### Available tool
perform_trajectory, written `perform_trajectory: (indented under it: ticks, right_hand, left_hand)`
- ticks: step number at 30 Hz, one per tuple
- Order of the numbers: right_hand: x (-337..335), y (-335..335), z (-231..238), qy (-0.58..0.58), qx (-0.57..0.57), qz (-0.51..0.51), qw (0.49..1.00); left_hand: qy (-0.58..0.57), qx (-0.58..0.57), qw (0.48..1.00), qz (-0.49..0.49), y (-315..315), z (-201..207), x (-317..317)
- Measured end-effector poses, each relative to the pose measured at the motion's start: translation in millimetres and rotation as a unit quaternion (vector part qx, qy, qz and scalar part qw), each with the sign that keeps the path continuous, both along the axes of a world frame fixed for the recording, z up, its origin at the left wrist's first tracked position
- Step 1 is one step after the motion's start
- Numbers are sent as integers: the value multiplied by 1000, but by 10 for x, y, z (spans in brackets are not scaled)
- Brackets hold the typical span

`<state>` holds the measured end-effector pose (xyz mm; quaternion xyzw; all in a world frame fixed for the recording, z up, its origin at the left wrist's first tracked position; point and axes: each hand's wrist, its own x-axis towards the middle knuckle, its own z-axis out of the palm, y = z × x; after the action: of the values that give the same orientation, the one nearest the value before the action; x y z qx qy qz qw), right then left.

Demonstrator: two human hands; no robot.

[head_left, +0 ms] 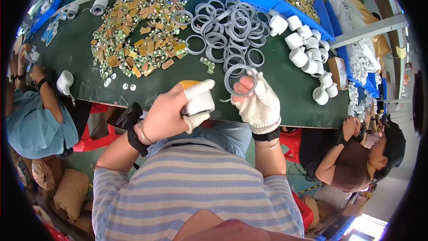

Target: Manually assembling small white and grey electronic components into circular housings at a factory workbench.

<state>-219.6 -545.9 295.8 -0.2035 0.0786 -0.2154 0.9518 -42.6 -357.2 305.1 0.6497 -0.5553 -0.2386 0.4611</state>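
In the head view, the person's left hand [165, 112] is closed around a short white plastic cylinder [199, 103], above the near edge of the dark green table [294, 107]. To its right, the gloved right hand [262, 108] has its fingers pinched on a translucent grey plastic ring [228, 80]. The ring and the cylinder are apart, so this pair seems not yet joined. Farther away, a heap of similar grey rings [229, 29] lies loose, apparently left to handle. At right, many white rounded housings [298, 57] are gathered; whether they are finished, one cannot tell.
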Motion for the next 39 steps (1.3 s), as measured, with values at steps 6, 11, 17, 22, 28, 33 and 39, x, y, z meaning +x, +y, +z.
perform_trajectory:
  ticks: [6, 11, 17, 22, 28, 33, 39]
  right_hand:
    - [-125, 177, 29, -26, 109, 54, 992]
    - [-297, 138, -68, 212, -396, -115, 886]
    - [-295, 200, 174, 241, -706, -112, 657]
    - [-276, 64, -138, 183, -566, -95, 798]
    - [-131, 89, 28, 198, -456, -217, 840]
    - [-258, 124, 263, 204, -757, -153, 602]
    - [-186, 245, 210, 231, -836, -180, 464]
  left_hand:
    - [-236, 23, 971, -28, -112, 17, -5]
    - [-332, 14, 943, -28, -96, 102, 46]
    - [-317, 39, 946, -48, -96, 122, -105]
    - [-301, 27, 946, -116, -117, 225, -105]
    - [-352, 15, 933, -78, -120, 306, -9]
    - [-414, 48, 909, -19, -88, 312, 12]
    - [-263, 56, 963, -3, -155, 232, -32]
